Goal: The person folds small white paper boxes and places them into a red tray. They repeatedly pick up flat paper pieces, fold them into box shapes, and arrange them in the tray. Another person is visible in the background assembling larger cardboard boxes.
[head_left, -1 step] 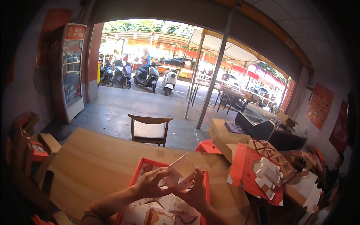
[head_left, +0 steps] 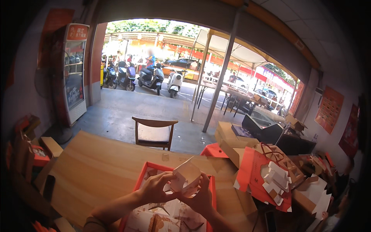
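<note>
Between my two hands is a small pale folding carton (head_left: 187, 174), tilted, with one flap pointing up. My left hand (head_left: 157, 188) grips its left side, fingers curled against the wall. On the other side my right hand (head_left: 201, 196) closes round the lower right corner with thumb and fingers. Directly below lies a large red box (head_left: 213, 190) without a lid on top. Several white cartons with brown print (head_left: 167, 223) fill it, partly covered by my forearms.
A wooden table (head_left: 96, 170) carries the box. To the right are a red paper bag (head_left: 251, 166), white flattened cartons (head_left: 277, 179) and brown cardboard boxes (head_left: 228, 133). A chair (head_left: 154, 133) faces the table's far edge. At left stands a drinks fridge (head_left: 74, 77); scooters (head_left: 152, 79) are parked outside.
</note>
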### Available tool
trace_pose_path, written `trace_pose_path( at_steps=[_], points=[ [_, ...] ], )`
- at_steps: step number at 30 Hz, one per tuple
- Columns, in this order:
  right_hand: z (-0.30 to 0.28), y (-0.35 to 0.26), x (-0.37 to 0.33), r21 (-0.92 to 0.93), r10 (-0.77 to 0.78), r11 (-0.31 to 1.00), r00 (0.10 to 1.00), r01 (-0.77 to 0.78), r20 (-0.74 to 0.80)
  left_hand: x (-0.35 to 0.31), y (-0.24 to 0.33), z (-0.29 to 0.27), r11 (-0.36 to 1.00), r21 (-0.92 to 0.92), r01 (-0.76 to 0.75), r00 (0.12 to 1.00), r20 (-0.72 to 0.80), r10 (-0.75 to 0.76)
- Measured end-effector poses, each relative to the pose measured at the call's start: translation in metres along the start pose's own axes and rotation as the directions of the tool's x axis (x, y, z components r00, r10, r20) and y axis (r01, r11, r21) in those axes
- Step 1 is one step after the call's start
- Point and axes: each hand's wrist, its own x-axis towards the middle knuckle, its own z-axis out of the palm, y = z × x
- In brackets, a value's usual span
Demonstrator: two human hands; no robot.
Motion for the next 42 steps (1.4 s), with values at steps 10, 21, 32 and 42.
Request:
trace_pose_path(
  at_steps=[10, 21, 32, 42],
  points=[
    [0.0, 0.009, -0.001, 0.307, -0.062, 0.951, 0.99, 0.021, 0.124, -0.003, -0.018, -0.007, 0.763, -0.445, 0.469, 0.869, 0.079, -0.489],
    [0.0, 0.015, -0.005, 0.318, -0.072, 0.948, 0.991, 0.034, 0.11, 0.001, -0.01, -0.009, 0.995, -0.099, 0.033, 0.997, -0.06, -0.039],
    [0.001, 0.021, -0.007, 0.263, -0.238, 0.943, 0.966, 0.204, 0.105, 0.014, -0.005, -0.021, 0.98, -0.181, -0.079, 0.994, 0.055, 0.09],
    [0.003, 0.015, -0.005, 0.112, -0.331, 0.939, 0.942, 0.324, 0.057, 0.011, -0.008, -0.017, 0.923, -0.353, -0.154, 0.986, -0.11, 0.123]
  ],
)
